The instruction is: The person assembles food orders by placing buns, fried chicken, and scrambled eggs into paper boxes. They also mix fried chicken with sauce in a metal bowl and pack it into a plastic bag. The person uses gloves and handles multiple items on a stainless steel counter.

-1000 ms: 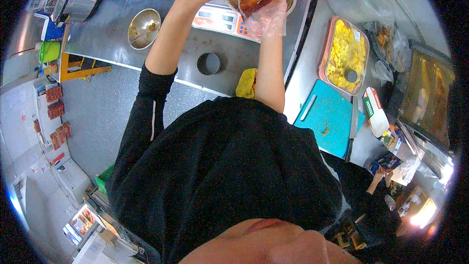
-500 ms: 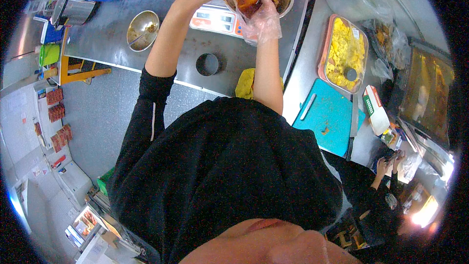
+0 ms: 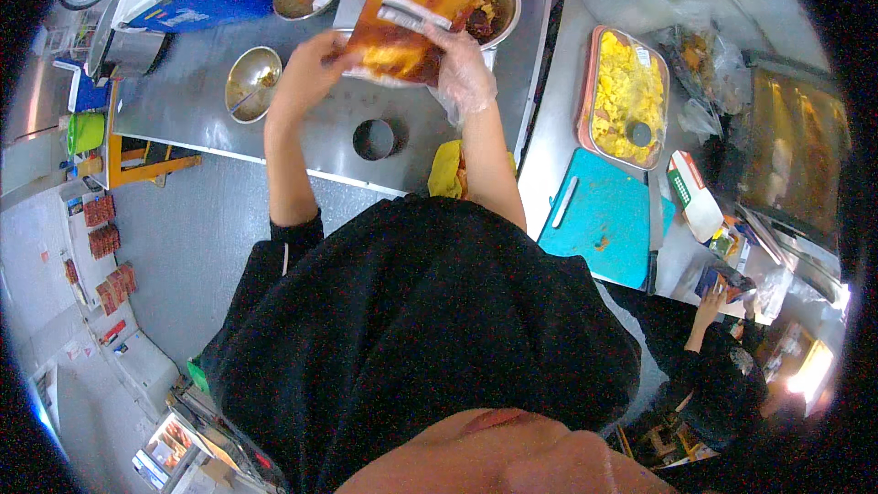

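A clear plastic pouch [image 3: 402, 50] with reddish-brown, oily contents and a white label is held up over the steel counter. My right hand [image 3: 465, 69], in a clear plastic glove, grips the pouch's right edge. My bare left hand [image 3: 315, 71] is closed at its lower left corner; the fingers are a little blurred. Behind the pouch, most of the scale is hidden. Just beyond my right hand stands a steel bowl [image 3: 506, 14] with dark brown food in it. A dark round ring-shaped thing [image 3: 374, 140] sits on the counter below the pouch.
Two more steel bowls, one small [image 3: 240, 82] and one larger [image 3: 283, 2], stand left. A yellow cloth-like thing [image 3: 445, 169] lies by my right forearm. Rightward are a tray of yellow pieces [image 3: 622, 91], a teal cutting board [image 3: 585, 220] and a knife [image 3: 655, 233]. A co-worker's hand [image 3: 712, 306] works at far right.
Both hands have come lower and nearer to me with the pouch, which now shows its broad labelled side. My left hand has moved down to the pouch's lower corner.
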The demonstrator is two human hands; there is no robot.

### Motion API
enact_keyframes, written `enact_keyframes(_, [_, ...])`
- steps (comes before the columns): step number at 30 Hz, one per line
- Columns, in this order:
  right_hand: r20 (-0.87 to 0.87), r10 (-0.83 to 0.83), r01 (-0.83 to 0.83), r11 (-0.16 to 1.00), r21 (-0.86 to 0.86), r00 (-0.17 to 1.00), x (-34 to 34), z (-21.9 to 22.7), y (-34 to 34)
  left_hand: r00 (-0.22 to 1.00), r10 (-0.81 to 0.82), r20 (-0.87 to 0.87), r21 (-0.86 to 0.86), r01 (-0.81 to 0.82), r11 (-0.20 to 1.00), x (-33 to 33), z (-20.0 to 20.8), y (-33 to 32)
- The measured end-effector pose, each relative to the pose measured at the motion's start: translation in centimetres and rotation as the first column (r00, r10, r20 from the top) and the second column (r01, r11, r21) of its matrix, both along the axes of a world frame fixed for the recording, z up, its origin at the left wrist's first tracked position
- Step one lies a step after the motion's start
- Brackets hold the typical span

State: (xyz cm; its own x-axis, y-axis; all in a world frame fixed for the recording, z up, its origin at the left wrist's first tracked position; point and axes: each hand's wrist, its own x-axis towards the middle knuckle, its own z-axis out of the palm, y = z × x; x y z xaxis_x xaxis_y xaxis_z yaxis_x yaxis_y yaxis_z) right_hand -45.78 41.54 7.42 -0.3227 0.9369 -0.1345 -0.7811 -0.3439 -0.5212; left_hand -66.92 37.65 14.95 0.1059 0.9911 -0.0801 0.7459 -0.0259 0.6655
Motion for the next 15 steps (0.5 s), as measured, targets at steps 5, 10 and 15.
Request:
enact_keyframes(5, [0.492,-0.058,-0.079,0.964,0.253,0.869,0.6,-0.8,-1.3,0.987,0.161,-0.03,0.103,-0.157,0.982,-1.3,-1.5,-2.2])
enact_keyframes(10, [0.783,-0.056,-0.317,0.894,0.315,0.62,1.3,-2.2,-3.1,0.995,0.007,-0.103,0.614,0.058,0.787,1.5,-1.6,1.3])
enact_keyframes(15, [0.527,-0.107,-0.057,0.957,0.285,0.843,1.0,-6.2,-7.2,0.952,-0.253,-0.171,0.038,0.263,0.964,2.2,-2.8,1.1])
